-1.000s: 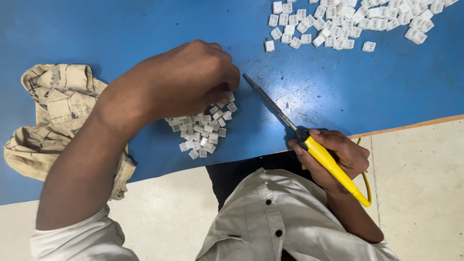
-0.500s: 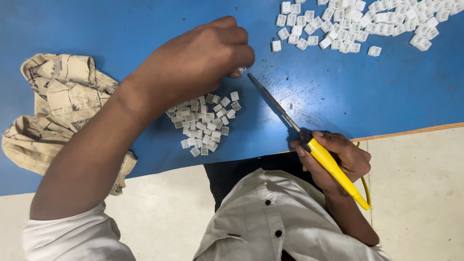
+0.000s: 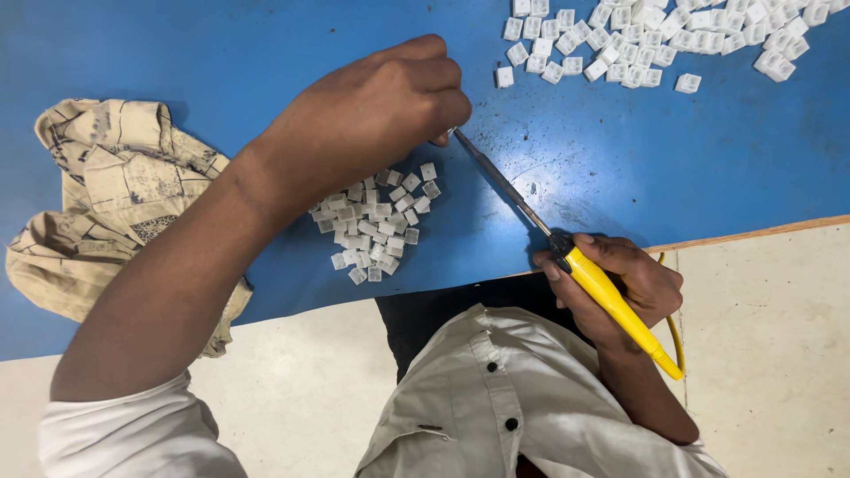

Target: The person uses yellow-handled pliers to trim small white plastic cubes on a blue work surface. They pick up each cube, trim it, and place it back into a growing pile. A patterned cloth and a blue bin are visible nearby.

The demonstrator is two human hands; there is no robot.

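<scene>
Head view: left hand (image 3: 376, 119) hides whatever meets the soldering iron (image 3: 567, 252) tip.

Small assembly workshop: scuffed blue worktable (image 3: 691, 159), heaps of small white plastic parts (image 3: 376, 221), yellow-handled soldering iron (image 3: 584, 274), rag (image 3: 106, 204) at left.

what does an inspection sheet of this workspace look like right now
surface: blue table, scuffed near the iron tip
job's things: soldering iron with a yellow handle, its tip at the left fingertips; near pile of small white parts; far pile along the top edge
clutter: crumpled beige cloth at the table's left
hands: left hand closed at the iron tip, anything pinched is hidden; right hand grips the iron handle
cables: yellow cord behind the right hand
surroundings: pale floor below the table edge
</scene>
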